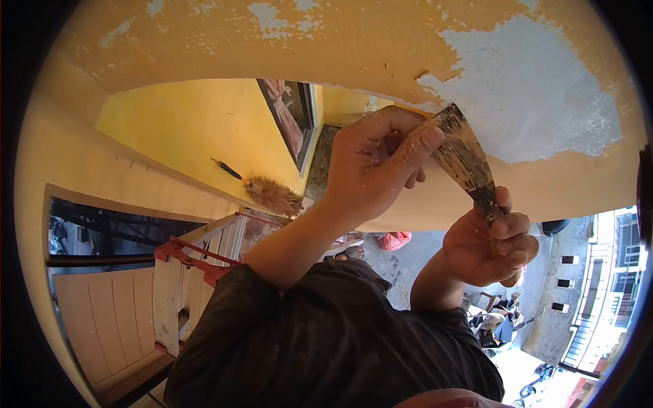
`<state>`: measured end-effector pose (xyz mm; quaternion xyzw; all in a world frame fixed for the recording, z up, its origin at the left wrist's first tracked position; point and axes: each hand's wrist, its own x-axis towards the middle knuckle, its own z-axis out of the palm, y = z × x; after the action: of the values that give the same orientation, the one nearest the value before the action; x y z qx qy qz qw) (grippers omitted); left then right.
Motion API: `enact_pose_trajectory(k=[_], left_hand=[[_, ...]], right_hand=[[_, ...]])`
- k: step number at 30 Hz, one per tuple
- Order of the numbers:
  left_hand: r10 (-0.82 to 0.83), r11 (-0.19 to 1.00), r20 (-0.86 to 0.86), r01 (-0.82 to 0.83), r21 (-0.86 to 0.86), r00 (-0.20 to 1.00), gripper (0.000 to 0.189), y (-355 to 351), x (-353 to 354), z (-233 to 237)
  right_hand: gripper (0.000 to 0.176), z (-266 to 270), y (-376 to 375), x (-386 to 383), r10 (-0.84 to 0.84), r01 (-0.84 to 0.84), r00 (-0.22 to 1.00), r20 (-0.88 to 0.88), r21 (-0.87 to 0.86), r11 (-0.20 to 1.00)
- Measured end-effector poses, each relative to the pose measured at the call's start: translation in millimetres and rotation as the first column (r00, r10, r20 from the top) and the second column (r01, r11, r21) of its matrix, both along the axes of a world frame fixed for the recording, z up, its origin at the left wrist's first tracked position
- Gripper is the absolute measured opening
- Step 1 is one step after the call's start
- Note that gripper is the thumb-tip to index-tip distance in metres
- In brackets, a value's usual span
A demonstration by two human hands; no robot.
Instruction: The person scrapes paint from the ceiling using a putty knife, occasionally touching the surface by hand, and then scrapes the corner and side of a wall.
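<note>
A putty knife (464, 151), its broad blade smeared with dark and tan residue, is held up just below the wall. My right hand (488, 246) is closed around its handle, which the fingers mostly hide. At the blade's left edge, the thumb and bent fingers of my left hand (377, 160) pinch the metal near its wide end. Small pale flakes cling to my left hand and wrist. Behind the blade, a large whitish bare patch (537, 88) with ragged edges breaks the orange paint (354, 51).
A ladder (197, 272) with red braces stands at left, near a pinkish panelled door (102, 319). A feather duster (272, 194) lies against the yellow wall (190, 129) near a window (292, 122). On the grey floor below are a pink bag (394, 240) and assorted clutter (500, 319).
</note>
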<state>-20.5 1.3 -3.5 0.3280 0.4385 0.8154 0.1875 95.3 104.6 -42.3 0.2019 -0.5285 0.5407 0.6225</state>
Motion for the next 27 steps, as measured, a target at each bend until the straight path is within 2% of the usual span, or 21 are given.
enact_pose_trajectory(k=[2,6,8,13,15,16,21,23,27], left_hand=[[-0.014,1.0,0.02,0.014,0.003,1.0,0.015,-0.3,-4.0,-0.9],[-0.085,0.995,-0.003,0.085,0.051,0.996,0.016,-1.6,-9.6,-4.5],[-0.126,0.989,0.004,0.125,0.079,0.992,0.016,1.2,-7.7,-4.8],[-0.066,0.993,0.08,0.058,0.102,0.995,0.021,3.4,-1.6,-3.8],[-0.1,0.988,0.056,0.093,0.125,0.993,0.02,1.5,-12.1,-8.1],[-0.137,0.98,0.027,0.131,0.148,0.99,0.019,1.6,-17.0,-10.7],[-0.129,0.982,0.017,0.125,0.141,0.992,0.02,4.6,-20.6,-13.1],[-0.1,0.987,0.003,0.099,0.128,0.995,0.02,2.0,-19.7,-12.6],[-0.106,0.986,0.03,0.101,0.134,0.994,0.02,1.7,-17.0,-9.7]], right_hand=[[0.031,-4.4,6.4,-2.8,0.186,-0.186,0.983,0.001,0.013,0.983],[0.03,-5.6,7.1,-6.5,0.174,-0.174,0.985,-0.009,0.038,0.984],[0.03,3.0,-3.2,-9.3,0.166,-0.171,0.981,-0.099,-0.043,0.984],[0.031,6.7,6.1,-10.3,0.169,-0.176,0.982,-0.089,-0.069,0.982],[0.031,2.2,10.1,-16.6,0.161,-0.157,0.975,-0.151,0.038,0.987],[0.031,-1.0,11.2,-17.4,0.126,-0.12,0.982,-0.137,0.05,0.991],[0.03,-7.2,16.6,-11.5,0.112,-0.104,0.99,-0.089,0.093,0.99],[0.028,-9.1,25.7,-4.6,0.15,-0.164,0.985,0.082,0.219,0.962],[0.028,-11.5,25.7,-5.5,0.173,-0.182,0.982,0.071,0.157,0.971]])
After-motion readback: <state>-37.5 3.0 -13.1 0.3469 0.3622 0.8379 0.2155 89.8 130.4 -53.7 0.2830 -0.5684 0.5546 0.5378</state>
